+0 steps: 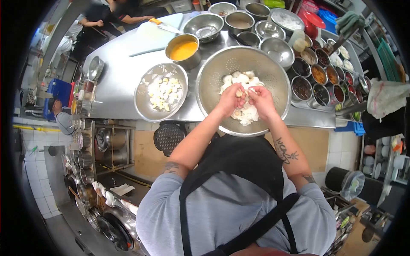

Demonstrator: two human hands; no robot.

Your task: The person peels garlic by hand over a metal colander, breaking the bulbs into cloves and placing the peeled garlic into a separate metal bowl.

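My two hands meet over a large perforated steel colander (273, 74) at the table's front edge. Between the curled fingers of my left hand (228, 101) is a small pale piece that looks like a garlic clove (239, 92). My right hand (263, 101) is close beside it, thumb and fingers pinched together; what they grip is too small to make out. White garlic (244, 77), whole bulbs and loose papery pieces, lies under and around my hands. To the left, a smaller colander (143, 91) holds many peeled, pale yellow cloves (164, 91).
Behind the colanders stand a pot of orange liquid (183, 51), a steel bowl (203, 26) and a cutting board (147, 40) with an orange-handled knife (164, 25). Several sauce containers (302, 87) crowd the right side. Other people (100, 19) are at the far left.
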